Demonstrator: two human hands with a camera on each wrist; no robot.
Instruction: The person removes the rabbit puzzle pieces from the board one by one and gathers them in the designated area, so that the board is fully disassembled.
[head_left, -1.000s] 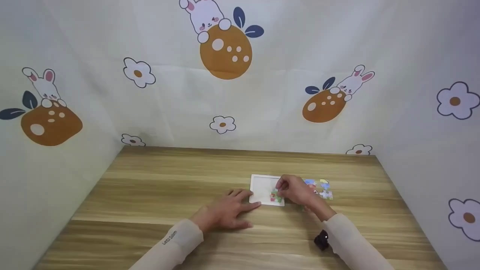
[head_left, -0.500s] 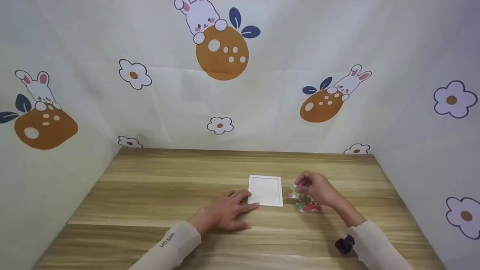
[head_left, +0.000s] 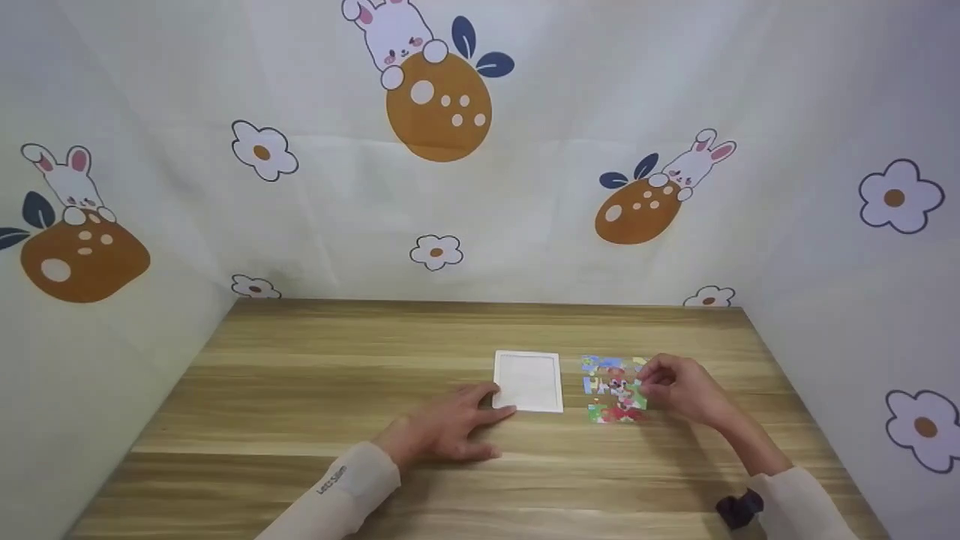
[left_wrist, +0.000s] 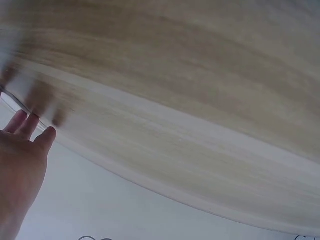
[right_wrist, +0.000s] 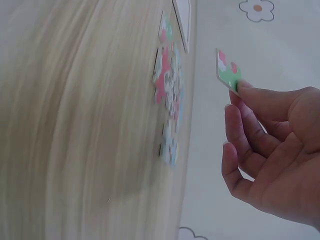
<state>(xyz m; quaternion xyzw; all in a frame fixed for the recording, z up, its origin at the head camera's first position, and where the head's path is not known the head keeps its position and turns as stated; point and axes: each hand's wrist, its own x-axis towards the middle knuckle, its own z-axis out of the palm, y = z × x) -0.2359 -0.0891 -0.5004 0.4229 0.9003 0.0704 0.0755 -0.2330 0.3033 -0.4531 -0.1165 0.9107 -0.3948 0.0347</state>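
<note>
A white square puzzle tray (head_left: 529, 382) lies on the table, its recess bare. My left hand (head_left: 457, 424) rests at its lower left corner, fingers relaxed and fingertips touching the rim. In the left wrist view my left hand (left_wrist: 22, 160) shows with fingers extended at the tray's edge. To the tray's right lie several colourful jigsaw pieces (head_left: 604, 412) with gaps between them. My right hand (head_left: 686, 390) is above the right side of that group. Between thumb and index finger it pinches a green and pink jigsaw piece (right_wrist: 227, 71), lifted off the table.
The wood-grain table (head_left: 337, 360) is bounded by a pale curtain (head_left: 525, 210) printed with rabbits, oranges and flowers, behind and at both sides. A small black device (head_left: 739, 508) sits at my right sleeve (head_left: 802, 502).
My right hand has lifted the green and pink jigsaw piece out of the tray and moved rightward, over the other pieces' right side. My left hand has stayed at the tray.
</note>
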